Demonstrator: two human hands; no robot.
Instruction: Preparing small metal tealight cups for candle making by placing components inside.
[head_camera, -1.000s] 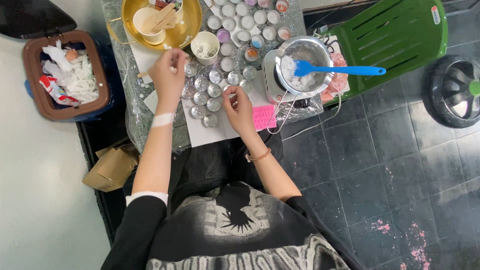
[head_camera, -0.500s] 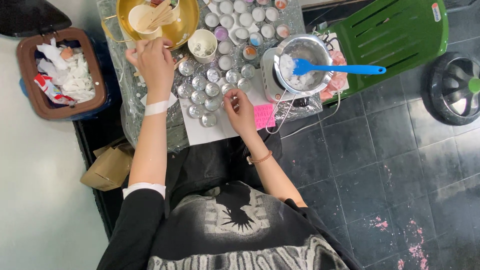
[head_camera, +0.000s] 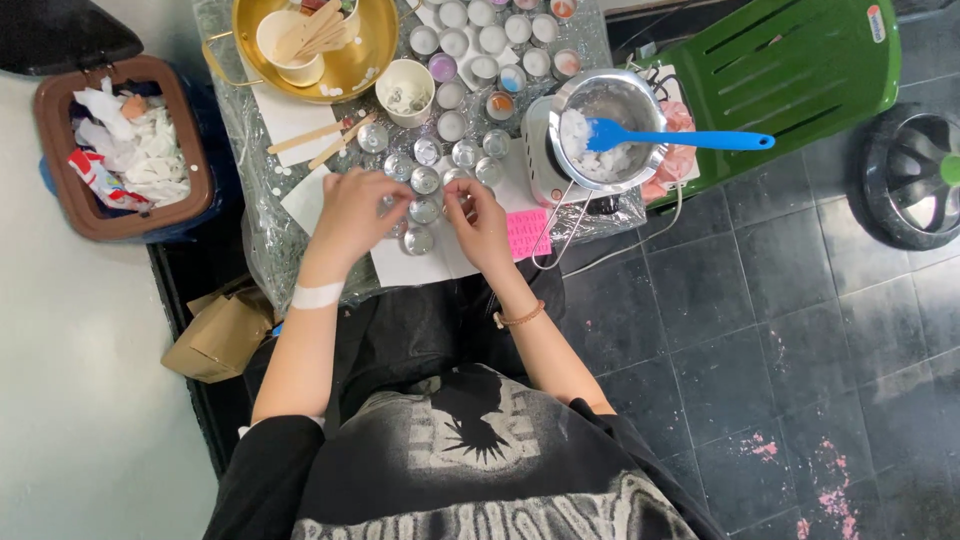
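Note:
My left hand (head_camera: 352, 208) and my right hand (head_camera: 478, 222) are close together over a cluster of small round metal tins (head_camera: 424, 180) on white paper (head_camera: 410, 264) at the near edge of the table. Both hands have their fingers pinched near the tins; what they hold is too small to tell. A white band wraps my left wrist and a thin bracelet sits on my right wrist. More tins (head_camera: 478, 42), some with coloured filling, stand further back.
A gold bowl (head_camera: 362, 58) holds a white cup of wooden sticks. A white cup (head_camera: 403, 92) stands beside it. A metal pot (head_camera: 612, 128) with white chunks and a blue spatula (head_camera: 690, 139) sits on a small heater. Brown bin (head_camera: 115, 150) at left, green chair (head_camera: 790, 75) at right.
My left hand has come back from the gold bowl toward me and now meets my right hand over the near tins. The right hand stayed about where it was.

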